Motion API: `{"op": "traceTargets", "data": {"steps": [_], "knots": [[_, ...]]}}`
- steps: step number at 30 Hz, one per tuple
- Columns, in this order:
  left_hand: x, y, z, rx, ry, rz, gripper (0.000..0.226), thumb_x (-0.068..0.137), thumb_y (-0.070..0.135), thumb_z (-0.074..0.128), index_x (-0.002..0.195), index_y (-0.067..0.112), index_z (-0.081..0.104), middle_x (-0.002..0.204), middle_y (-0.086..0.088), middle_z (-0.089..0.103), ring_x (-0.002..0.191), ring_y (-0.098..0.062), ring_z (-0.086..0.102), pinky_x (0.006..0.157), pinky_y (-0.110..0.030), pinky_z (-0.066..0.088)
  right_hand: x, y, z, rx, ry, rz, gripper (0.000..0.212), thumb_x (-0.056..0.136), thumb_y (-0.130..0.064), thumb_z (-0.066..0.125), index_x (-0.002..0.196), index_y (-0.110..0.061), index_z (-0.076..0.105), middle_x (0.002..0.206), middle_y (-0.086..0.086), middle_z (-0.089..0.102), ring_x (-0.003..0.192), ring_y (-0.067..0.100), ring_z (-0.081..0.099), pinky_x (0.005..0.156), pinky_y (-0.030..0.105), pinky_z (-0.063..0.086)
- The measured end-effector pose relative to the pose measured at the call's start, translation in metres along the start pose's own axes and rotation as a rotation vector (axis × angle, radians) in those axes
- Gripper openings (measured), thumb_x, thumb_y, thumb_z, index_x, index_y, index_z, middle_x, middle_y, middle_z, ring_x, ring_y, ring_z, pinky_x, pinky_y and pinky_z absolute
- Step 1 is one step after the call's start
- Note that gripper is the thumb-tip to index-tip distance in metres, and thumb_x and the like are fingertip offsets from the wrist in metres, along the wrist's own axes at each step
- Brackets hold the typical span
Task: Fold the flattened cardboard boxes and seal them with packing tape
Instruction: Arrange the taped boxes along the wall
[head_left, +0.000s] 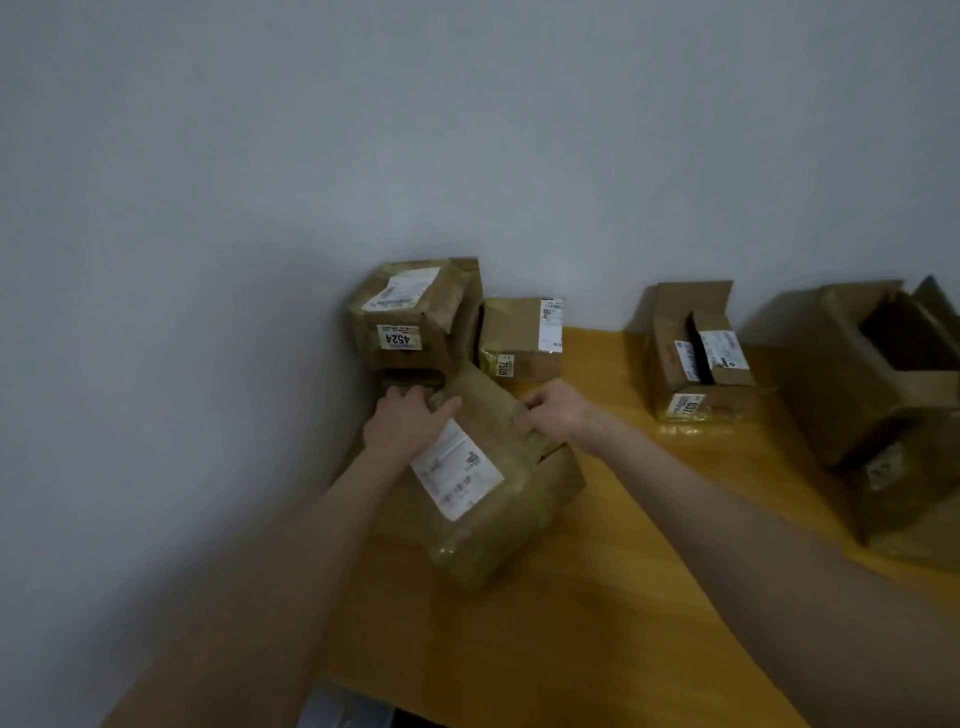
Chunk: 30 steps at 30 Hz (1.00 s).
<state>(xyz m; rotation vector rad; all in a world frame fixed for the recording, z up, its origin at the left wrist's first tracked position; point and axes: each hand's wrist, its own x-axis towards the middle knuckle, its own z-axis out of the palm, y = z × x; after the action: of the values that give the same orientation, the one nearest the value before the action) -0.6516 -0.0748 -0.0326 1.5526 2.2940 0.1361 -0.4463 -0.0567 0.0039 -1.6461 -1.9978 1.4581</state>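
A taped brown cardboard box (498, 519) with a white shipping label lies tilted on the yellow table (597, 597) in front of me. My left hand (402, 421) grips its far left corner, thumb lying across the top face. My right hand (558, 410) holds the far right edge, fingers curled over the cardboard. Both forearms reach in from the bottom of the view. No packing tape roll is visible.
Against the grey wall stand a box marked 4524 (410, 317) stacked on another, and a box marked 7506 (522, 338). Further right sit a half-open box (696, 358) with labels and a large open box (883, 374). A dark object (348, 712) shows at the bottom edge.
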Motion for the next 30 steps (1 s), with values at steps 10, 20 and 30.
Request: {"op": "traceTargets", "data": {"steps": [10, 20, 30], "knots": [[-0.033, 0.106, -0.018, -0.760, -0.044, -0.095, 0.061, 0.089, 0.049, 0.058, 0.131, 0.006, 0.051, 0.117, -0.008, 0.058, 0.096, -0.027, 0.059, 0.082, -0.040, 0.054, -0.072, 0.035, -0.080, -0.482, 0.259, -0.141, 0.025, 0.093, -0.030, 0.061, 0.116, -0.033, 0.069, 0.113, -0.010, 0.064, 0.105, 0.014, 0.058, 0.090, 0.035, 0.050], [-0.044, 0.131, 0.004, -0.532, -0.293, -0.112, 0.052, 0.092, 0.019, 0.062, 0.136, 0.004, 0.039, 0.124, -0.017, 0.056, 0.090, -0.029, 0.064, 0.047, -0.029, 0.051, -0.079, 0.095, -0.087, -0.194, 0.597, 0.263, 0.058, 0.091, -0.024, 0.062, 0.141, -0.025, 0.034, 0.135, 0.011, 0.045, 0.112, 0.032, 0.054, 0.090, 0.041, 0.052], [-0.080, 0.192, 0.018, -0.484, -0.562, 0.078, 0.048, 0.095, 0.022, 0.056, 0.140, 0.017, 0.040, 0.115, -0.010, 0.060, 0.083, -0.024, 0.065, 0.071, -0.035, 0.058, -0.097, 0.097, -0.125, -0.381, 0.781, 0.264, 0.048, 0.094, -0.022, 0.056, 0.139, -0.020, 0.042, 0.140, 0.011, 0.038, 0.128, 0.031, 0.036, 0.099, 0.040, 0.044]]}}
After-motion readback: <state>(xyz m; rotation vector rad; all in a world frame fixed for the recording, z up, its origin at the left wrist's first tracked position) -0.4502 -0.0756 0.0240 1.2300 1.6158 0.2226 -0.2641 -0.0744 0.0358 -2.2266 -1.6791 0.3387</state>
